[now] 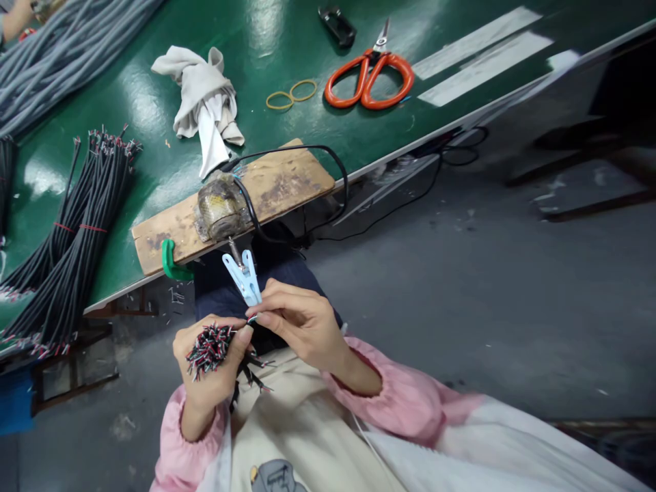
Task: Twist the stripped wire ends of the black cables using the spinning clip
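Observation:
A bundle of thin black cables (210, 350) with red, white and black wire ends fills my left hand (212, 376), whose fingers are wrapped round it. Between the two hands, one cable's wire ends (251, 319) stick out past my left thumb. My right hand (302, 321) pinches these wire ends between thumb and fingers. Just above my right fingertips, a light blue clothespin (242, 277) hangs on the shaft of a small motor (220, 208). The motor is fixed under clear tape to a wooden board (287, 179) at the table edge.
On the green table (287, 130) lie orange-handled scissors (369, 78), a black clip-like tool (337, 27), rubber bands (292, 94) and a white cloth (202, 96). Black cable bundles (82, 232) and grey cables (66, 61) lie left. A green clamp (174, 261) grips the board. Another person's hand (18, 17) shows top left.

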The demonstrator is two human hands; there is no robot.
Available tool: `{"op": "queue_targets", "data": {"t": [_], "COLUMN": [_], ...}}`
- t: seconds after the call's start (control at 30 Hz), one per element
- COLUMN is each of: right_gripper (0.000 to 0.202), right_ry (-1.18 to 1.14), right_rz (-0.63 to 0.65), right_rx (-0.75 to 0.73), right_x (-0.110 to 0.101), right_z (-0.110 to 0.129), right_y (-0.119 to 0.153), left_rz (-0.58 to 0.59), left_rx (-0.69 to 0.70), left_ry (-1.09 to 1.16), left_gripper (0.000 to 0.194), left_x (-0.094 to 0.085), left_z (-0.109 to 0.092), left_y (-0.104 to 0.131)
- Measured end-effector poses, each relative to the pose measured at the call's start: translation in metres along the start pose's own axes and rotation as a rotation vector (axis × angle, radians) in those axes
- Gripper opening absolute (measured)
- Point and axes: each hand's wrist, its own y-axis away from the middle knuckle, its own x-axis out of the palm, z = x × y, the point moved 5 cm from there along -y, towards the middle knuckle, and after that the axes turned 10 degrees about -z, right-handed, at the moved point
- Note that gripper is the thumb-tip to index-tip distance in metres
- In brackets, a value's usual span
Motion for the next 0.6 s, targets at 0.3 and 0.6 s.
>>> {"op": "queue_targets", "data": {"t": [0.3, 0.6], "right_gripper": [0.012, 0.014], "right_ry": [-0.024, 0.029], "right_rz": [0.01, -0.011], "right_rx": [-0.122, -0.121], "right_x": [0.0008, 0.0018], "right_z": [0.0025, 0.0056], "right_y": [0.0018, 0.0017], "left_rz": [-0.009, 0.011], "left_rx": [-0.03, -0.056], "left_ry": [0.014, -0.009], "left_gripper": [0.01, 0.013], "left_x": [0.0008, 0.0036], "left_z": [0.0019, -0.0016], "left_y": [0.0005, -0.0009]}}
